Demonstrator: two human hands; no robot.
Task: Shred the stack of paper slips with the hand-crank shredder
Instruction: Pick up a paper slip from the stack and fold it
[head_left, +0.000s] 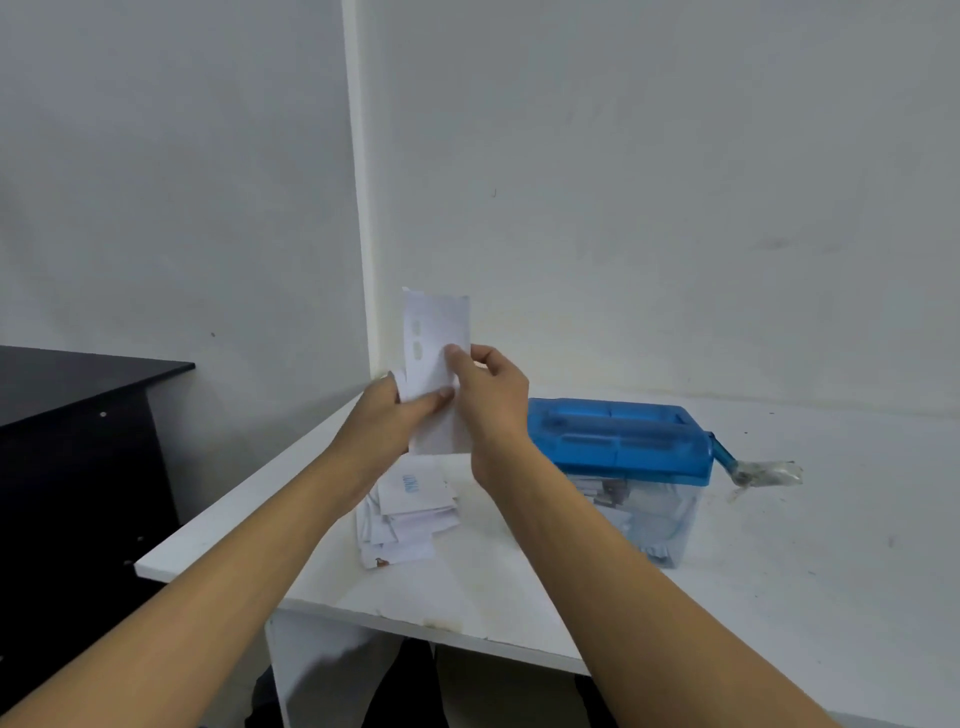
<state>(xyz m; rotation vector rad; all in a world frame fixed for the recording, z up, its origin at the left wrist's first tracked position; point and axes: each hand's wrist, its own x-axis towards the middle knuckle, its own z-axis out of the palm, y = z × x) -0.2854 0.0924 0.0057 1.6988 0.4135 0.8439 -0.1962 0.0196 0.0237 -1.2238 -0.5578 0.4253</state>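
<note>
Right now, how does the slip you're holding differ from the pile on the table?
The held slip stands upright in the air, pinched between the left hand and right hand; the pile lies flat on the table, untouched. The held slip shows faint grey oval marks; the pile's top sheet carries blue print. The held slip looks thin; the pile is many splayed sheets. Both are white paper, left of the shredder.

White paper slip (435, 364) held upright above a loose stack of slips (410, 514), beside a blue-lidded clear shredder (618, 436) holding shreds.
</note>
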